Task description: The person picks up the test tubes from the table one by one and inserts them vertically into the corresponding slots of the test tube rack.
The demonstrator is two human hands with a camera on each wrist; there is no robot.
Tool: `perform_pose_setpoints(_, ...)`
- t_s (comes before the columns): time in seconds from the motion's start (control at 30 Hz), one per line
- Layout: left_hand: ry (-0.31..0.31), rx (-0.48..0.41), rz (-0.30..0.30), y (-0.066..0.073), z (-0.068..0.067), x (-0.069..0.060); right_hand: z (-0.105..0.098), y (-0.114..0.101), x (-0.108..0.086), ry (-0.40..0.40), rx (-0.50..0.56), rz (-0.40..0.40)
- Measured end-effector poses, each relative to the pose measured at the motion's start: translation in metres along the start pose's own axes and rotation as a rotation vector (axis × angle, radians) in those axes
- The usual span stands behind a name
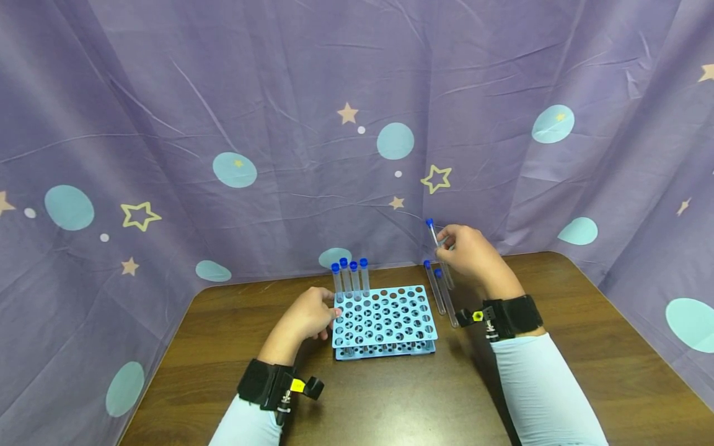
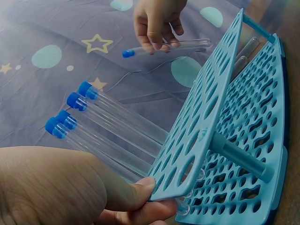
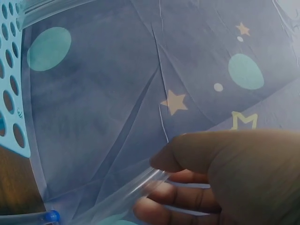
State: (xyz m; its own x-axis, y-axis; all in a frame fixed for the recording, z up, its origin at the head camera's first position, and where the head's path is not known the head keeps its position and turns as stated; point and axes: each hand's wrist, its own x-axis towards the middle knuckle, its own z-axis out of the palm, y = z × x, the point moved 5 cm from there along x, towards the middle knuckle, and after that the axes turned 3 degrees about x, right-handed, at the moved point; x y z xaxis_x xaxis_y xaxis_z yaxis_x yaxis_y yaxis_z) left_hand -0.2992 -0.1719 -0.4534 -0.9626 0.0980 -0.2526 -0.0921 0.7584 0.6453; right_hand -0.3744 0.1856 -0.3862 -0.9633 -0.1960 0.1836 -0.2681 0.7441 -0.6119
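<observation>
A light blue test tube rack [image 1: 385, 319] with two perforated tiers stands on the table. My left hand [image 1: 309, 314] pinches its left edge between thumb and fingers, as the left wrist view [image 2: 126, 197] shows up close. Several clear test tubes with blue caps [image 1: 354, 279] stand upright in the rack's back left holes. To the right of the rack, my right hand [image 1: 465, 251] pinches another blue-capped test tube [image 1: 432, 232], raised and tilted, its cap pointing up. Two more capped tubes [image 1: 445, 297] lie on the table beside the rack's right edge.
The brown wooden table [image 1: 379, 402] has rounded far corners. A purple curtain [image 1: 312, 124] with stars and teal spots hangs right behind its back edge. Each wrist wears a black strap [image 1: 268, 384] with a small camera.
</observation>
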Motion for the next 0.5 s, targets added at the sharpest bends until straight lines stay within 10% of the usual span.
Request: perform_pose_setpoints(0.5, 0.000, -0.002, 0.002, 0.000, 0.000, 0.000, -0.007, -0.013, -0.003, 0.090, 0.092, -0.101)
